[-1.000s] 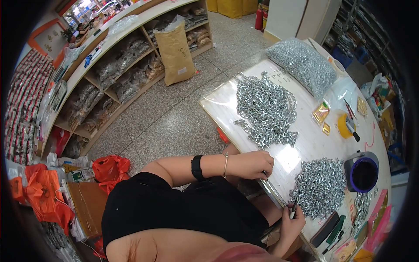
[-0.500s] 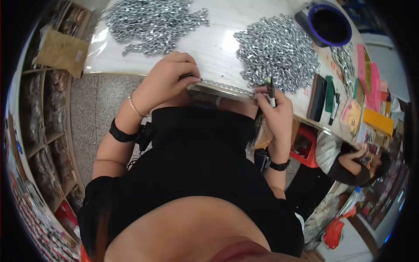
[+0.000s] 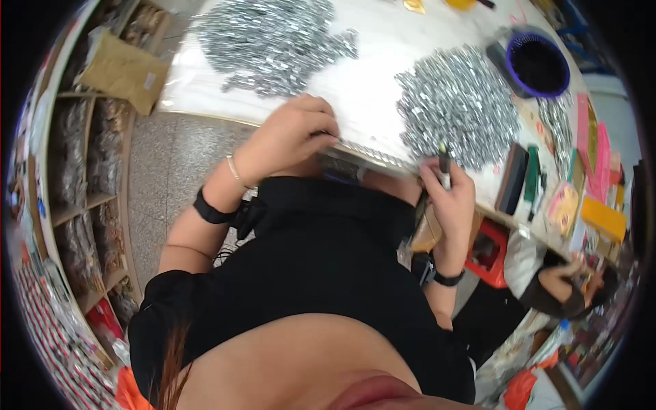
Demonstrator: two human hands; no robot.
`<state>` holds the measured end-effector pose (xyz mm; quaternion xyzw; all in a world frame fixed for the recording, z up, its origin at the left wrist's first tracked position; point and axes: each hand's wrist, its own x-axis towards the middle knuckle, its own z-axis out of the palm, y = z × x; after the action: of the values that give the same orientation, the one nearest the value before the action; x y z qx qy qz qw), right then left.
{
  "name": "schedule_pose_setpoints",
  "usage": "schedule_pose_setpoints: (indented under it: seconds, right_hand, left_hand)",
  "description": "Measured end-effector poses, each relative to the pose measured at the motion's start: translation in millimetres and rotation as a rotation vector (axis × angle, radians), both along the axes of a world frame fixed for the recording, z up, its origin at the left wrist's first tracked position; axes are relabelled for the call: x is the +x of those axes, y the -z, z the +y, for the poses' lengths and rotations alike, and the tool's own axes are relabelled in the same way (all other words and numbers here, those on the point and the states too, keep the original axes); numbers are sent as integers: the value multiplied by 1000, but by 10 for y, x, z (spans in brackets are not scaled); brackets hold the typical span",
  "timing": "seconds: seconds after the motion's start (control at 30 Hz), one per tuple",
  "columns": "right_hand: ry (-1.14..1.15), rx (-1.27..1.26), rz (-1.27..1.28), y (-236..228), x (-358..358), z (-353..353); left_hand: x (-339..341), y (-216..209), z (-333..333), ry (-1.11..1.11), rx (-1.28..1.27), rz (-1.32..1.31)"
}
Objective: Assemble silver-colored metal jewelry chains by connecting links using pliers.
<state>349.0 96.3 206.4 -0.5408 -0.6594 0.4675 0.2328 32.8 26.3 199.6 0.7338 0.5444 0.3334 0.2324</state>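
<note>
A length of silver metal chain (image 3: 374,154) runs taut along the table's near edge between my two hands. My left hand (image 3: 301,133) is closed, its thumb and fingers pinching the chain's left end. My right hand (image 3: 451,191) is closed at the right end, thumb and forefinger on the chain. A dark pen-like tool with a pale section (image 3: 445,166) stands up between the fingers of that same hand. Just beyond my right hand lies a heap of silver chain pieces (image 3: 458,106). Another heap of chain (image 3: 266,44) lies farther off, beyond my left hand.
A purple-rimmed black basket (image 3: 538,65) stands at the far right of the white table (image 3: 372,89). Right of my hand lie a dark oblong block (image 3: 512,179), a green tool (image 3: 531,174) and a yellow box (image 3: 603,219). Shelves (image 3: 87,205) line the left; another person (image 3: 557,283) sits at right.
The whole view has shifted, so table, heaps and hands appear lower and farther right. Both hands keep their hold on the chain, with little visible change between them.
</note>
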Motion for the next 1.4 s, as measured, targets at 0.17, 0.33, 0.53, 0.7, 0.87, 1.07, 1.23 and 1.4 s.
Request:
schedule_pose_setpoints:
  seconds: [0.17,0.33,0.53,0.7,0.87,1.07,1.23,1.4]
  right_hand:
    - [-53,132,-118,-24,79,-2]
    - [-39,-46,-3,-11,31,-18]
    - [-104,75,58,31,18,-3]
    - [-95,-4,114,74,115,76]
    - [-160,-123,38,96,196,114]
    - [-157,-120,226,374,260,214]
    - [-192,-91,211,376,303,212]
    - [-275,-19,42,122,281,140]
  left_hand:
    - [23,117,25,55,22,-46]
    - [4,183,-41,35,5,-62]
    - [3,241,-27,58,17,-59]
    - [9,244,32,76,11,-51]
    - [76,209,8,66,-4,-44]
    - [74,165,8,66,-25,-39]
    - [54,140,8,65,-22,-37]
    - [63,89,3,67,-58,12]
